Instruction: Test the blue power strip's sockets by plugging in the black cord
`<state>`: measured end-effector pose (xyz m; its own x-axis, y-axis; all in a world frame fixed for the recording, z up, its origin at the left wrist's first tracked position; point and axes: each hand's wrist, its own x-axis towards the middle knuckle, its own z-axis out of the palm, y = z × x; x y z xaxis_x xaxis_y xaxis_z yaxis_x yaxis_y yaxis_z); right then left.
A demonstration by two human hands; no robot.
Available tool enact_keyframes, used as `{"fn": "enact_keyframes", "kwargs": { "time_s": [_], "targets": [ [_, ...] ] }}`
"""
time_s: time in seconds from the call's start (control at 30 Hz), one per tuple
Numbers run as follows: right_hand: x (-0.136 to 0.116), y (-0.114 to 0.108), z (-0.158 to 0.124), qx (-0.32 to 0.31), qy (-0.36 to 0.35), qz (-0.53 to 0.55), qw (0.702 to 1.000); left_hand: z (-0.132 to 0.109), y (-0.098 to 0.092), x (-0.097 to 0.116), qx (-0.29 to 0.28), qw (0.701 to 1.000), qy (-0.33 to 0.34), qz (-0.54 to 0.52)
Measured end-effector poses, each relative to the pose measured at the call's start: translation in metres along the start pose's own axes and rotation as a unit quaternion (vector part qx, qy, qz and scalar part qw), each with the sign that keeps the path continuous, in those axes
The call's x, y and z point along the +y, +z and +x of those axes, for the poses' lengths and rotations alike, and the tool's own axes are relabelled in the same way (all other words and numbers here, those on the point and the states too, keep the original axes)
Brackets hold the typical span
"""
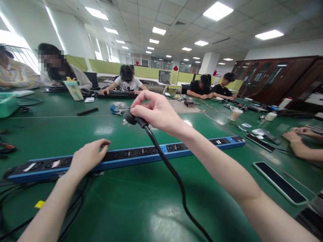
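The right hand's (pixel 157 112) fingers are pinching a black plug (pixel 131 117) above the table (pixel 131 208), prongs pointing left, lifted well clear of the strip so the cord (pixel 174 174) is hanging free and trailing toward the camera. The left hand's (pixel 87 156) fingers are curling loosely, holding nothing, and resting on the long blue power strip (pixel 141 154), seemingly to be steadying it. The strip is lying lengthwise across the green table, sockets facing up; whether any socket near the left hand is occupied is hard to tell. A phone (pixel 280 183) is lying face up at right. Other people are sitting at the far side.
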<state>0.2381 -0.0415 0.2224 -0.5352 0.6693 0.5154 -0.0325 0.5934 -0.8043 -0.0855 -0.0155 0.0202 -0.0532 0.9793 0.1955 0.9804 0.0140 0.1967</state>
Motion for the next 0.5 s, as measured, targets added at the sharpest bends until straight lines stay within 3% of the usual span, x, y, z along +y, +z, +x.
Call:
{"fn": "enact_keyframes", "kwargs": {
  "time_s": [0.13,0.23,0.37,0.5],
  "targets": [
    [0.028,0.052,0.059,-0.017,0.031,-0.031,0.999,0.003,0.000,-0.082,-0.009,0.994,-0.106,0.019],
    [0.063,0.101,0.088,-0.079,0.047,-0.077,0.993,-0.004,0.003,-0.119,0.011,0.987,-0.156,0.025],
    [0.114,0.163,0.099,-0.132,0.088,-0.177,0.971,-0.016,0.003,-0.128,0.063,0.983,-0.169,0.016],
    [0.149,0.202,0.106,-0.143,0.142,-0.231,0.952,-0.021,0.000,-0.120,0.072,0.981,-0.182,0.007]
  ]
}}
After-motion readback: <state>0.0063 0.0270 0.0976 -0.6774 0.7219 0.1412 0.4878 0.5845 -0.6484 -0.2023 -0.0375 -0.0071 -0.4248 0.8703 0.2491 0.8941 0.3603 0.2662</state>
